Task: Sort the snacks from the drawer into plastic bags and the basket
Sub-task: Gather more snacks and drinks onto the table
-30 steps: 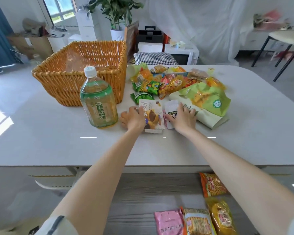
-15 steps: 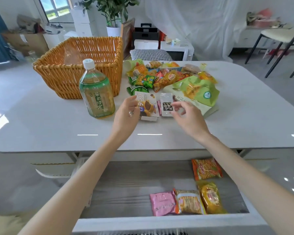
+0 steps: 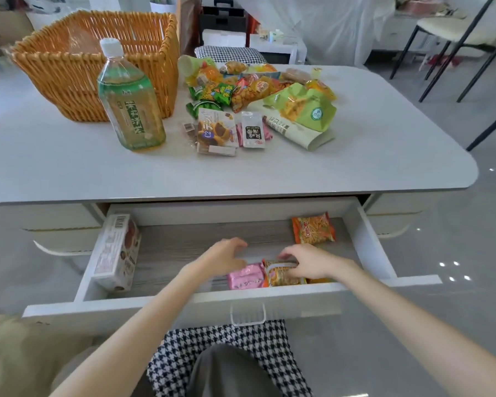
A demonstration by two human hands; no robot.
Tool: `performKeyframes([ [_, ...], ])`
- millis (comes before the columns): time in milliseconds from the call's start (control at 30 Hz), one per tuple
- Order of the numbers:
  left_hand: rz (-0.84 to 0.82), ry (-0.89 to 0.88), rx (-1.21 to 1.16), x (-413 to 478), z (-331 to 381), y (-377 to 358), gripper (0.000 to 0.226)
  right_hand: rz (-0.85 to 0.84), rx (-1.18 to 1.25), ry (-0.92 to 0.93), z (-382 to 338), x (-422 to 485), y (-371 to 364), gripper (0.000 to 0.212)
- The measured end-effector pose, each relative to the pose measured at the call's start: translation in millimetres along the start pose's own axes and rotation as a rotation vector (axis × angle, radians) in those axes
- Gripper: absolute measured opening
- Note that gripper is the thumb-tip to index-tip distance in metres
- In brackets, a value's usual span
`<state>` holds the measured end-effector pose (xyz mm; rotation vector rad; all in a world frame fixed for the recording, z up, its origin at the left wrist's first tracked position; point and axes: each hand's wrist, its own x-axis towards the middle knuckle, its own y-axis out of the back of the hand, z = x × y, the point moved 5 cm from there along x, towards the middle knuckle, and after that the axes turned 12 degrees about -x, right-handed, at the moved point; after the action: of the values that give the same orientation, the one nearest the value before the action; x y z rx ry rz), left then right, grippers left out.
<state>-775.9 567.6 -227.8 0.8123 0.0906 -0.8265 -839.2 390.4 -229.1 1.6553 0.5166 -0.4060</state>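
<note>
The open drawer [image 3: 372, 233] under the white table holds a pink packet [image 3: 245, 277], an orange noodle-snack packet [image 3: 281, 275], another orange packet [image 3: 312, 228] at the back right and a white box [image 3: 116, 250] on its side at the left. My left hand [image 3: 222, 257] hovers with loosely spread fingers just above the pink packet. My right hand [image 3: 308, 262] lies on the orange noodle-snack packet, fingers curled at its top edge. A wicker basket [image 3: 78, 61] stands on the table's far left. A heap of snack packets [image 3: 255, 96] lies on the table's middle.
A large green tea bottle [image 3: 131, 101] stands in front of the basket. A checked cushion [image 3: 226, 54] and white furniture are behind the table. Black chair legs [image 3: 441, 53] stand at the right. My knees and a checked cloth [image 3: 229, 359] are below the drawer front.
Both hands left the packets on the tabletop and came down into the drawer. The view tilted down, so the whole drawer and the white box show now.
</note>
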Motion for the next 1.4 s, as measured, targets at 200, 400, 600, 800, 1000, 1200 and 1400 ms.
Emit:
performKeyframes([
  [200, -0.193, 0.099, 0.146, 25.7, -1.9, -38.6, 0.071, -0.143, -0.151, 0.013, -8.8, 20.7, -11.9, 0.068],
  [400, -0.213, 0.118, 0.233, 28.9, -19.0, -39.6, 0.063, -0.031, -0.036, -0.072, 11.5, 14.4, -4.7, 0.054],
  [600, -0.165, 0.129, 0.204, 26.9, -26.1, -31.3, 0.047, 0.065, 0.219, -0.489, 68.1, -12.9, 2.6, 0.082],
  [800, 0.011, 0.120, 0.052, 24.5, -19.6, -13.0, 0.032, -0.050, 0.535, -0.510, 56.8, -9.5, -4.9, 0.108],
  [1000, 0.128, 0.129, 0.005, 23.8, -22.2, -3.7, 0.043, -0.049, 0.525, -0.508, 53.2, -2.3, -3.9, 0.130],
  [1200, 0.256, 0.125, -0.060, 22.4, -24.2, 6.1, 0.024, -0.020, 0.261, -0.362, 62.1, 5.7, 21.8, 0.104],
  [1400, 0.289, 0.093, -0.121, 17.7, -18.4, 10.6, 0.006, -0.075, -0.036, -0.264, 70.7, 19.0, 35.4, 0.099],
])
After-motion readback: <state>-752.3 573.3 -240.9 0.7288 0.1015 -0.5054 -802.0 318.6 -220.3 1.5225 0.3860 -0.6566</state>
